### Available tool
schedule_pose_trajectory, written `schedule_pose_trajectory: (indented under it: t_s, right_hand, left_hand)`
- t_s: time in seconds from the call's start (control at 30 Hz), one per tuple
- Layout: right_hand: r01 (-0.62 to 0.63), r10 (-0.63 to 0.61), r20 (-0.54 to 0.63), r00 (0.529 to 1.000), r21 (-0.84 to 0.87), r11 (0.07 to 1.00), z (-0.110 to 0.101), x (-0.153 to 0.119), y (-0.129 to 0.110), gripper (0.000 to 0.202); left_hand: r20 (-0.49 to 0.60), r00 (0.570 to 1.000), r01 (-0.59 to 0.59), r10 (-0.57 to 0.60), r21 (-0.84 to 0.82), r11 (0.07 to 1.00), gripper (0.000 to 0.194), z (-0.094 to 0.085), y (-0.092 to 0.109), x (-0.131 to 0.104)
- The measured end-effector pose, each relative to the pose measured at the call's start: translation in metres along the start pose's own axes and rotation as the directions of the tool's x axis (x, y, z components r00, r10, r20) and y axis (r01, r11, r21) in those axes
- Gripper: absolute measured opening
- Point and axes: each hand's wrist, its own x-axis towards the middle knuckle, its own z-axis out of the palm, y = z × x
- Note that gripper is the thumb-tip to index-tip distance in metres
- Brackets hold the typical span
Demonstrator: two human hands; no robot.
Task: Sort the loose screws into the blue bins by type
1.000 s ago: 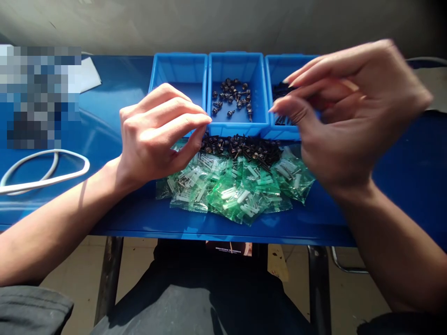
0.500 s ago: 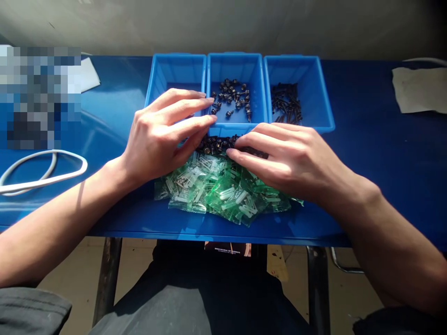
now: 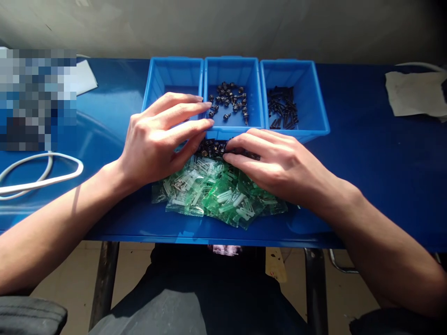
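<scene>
My left hand (image 3: 162,132) is open, its fingers stretched over the front of the left blue bin (image 3: 148,83) and the edge of the middle blue bin (image 3: 232,70). Its thumb hangs above the left end of a pile of dark screws (image 3: 209,148). At that pile, the fingertips of my right hand (image 3: 268,156) are drawn together among the screws; whether one is between them is hidden. Beneath both hands lie several clear and green plastic packets (image 3: 223,195) with white pieces inside. The middle bin holds dark hex-head screws (image 3: 226,95).
Long dark screws (image 3: 284,107) lie in the right blue bin (image 3: 319,102). A white cable (image 3: 66,181) loops at the left of the blue table (image 3: 363,158). White paper (image 3: 85,77) lies at the back left, a beige sheet (image 3: 412,95) at the right.
The view has shifted slightly, so the bins sit a little lower and further left. My right fingertips have drawn closer together at the screw pile. My left hand keeps its pose.
</scene>
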Motion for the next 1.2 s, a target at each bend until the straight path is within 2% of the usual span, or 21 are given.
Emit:
schedule_pose_trajectory:
  t_s: [0.13,0.33,0.67,0.77,0.83,0.9,0.97,1.03,1.13,1.2]
  right_hand:
    - [0.018,-0.018,0.002,1.0,0.012,1.0,0.002,0.0,0.0,0.03]
    - [0.019,-0.022,-0.051,0.998,-0.059,0.998,0.003,0.0,0.0,0.027]
    - [0.018,-0.017,-0.051,0.999,0.015,1.0,0.004,0.0,0.003,0.026]
    - [0.0,0.01,-0.12,0.993,0.078,0.997,0.004,-0.001,0.002,0.022]
    - [-0.055,0.094,-0.203,0.975,0.188,0.981,0.002,-0.001,-0.002,0.019]
    - [-0.148,0.257,-0.254,0.933,0.381,0.913,-0.002,0.0,-0.009,0.018]
    - [-0.243,0.416,-0.211,0.884,0.553,0.797,-0.008,0.001,-0.016,0.024]
    - [-0.29,0.495,-0.16,0.854,0.644,0.708,-0.013,0.004,-0.02,0.034]
    - [-0.268,0.571,-0.164,0.805,0.757,0.595,-0.015,0.007,-0.016,0.025]
    - [-0.178,0.634,-0.2,0.747,0.859,0.48,-0.014,0.009,-0.01,0.011]
  left_hand:
    - [-0.006,1.0,-0.021,0.022,0.02,1.0,0.04,0.0,-0.001,0.0]
    - [0.016,0.999,-0.029,0.029,0.035,0.999,0.037,-0.002,0.0,0.001]
    - [0.032,0.999,-0.037,0.036,0.045,0.998,0.038,-0.004,0.0,0.001]
    - [0.019,1.0,-0.018,0.018,0.027,0.999,0.039,-0.002,-0.001,0.001]
    - [-0.002,1.0,-0.02,0.02,0.03,0.999,0.036,-0.001,-0.001,0.001]
    - [-0.016,0.999,-0.045,0.045,0.05,0.998,0.031,0.0,-0.001,0.0]
    - [-0.012,0.998,-0.061,0.062,0.074,0.995,0.028,0.0,-0.001,0.0]
    - [-0.004,0.998,-0.061,0.062,0.087,0.994,0.029,-0.001,-0.001,0.0]
    - [-0.005,0.997,-0.077,0.077,0.076,0.994,0.032,-0.001,-0.001,0.0]
    - [-0.006,0.998,-0.064,0.064,0.056,0.996,0.035,-0.001,-0.001,0.0]
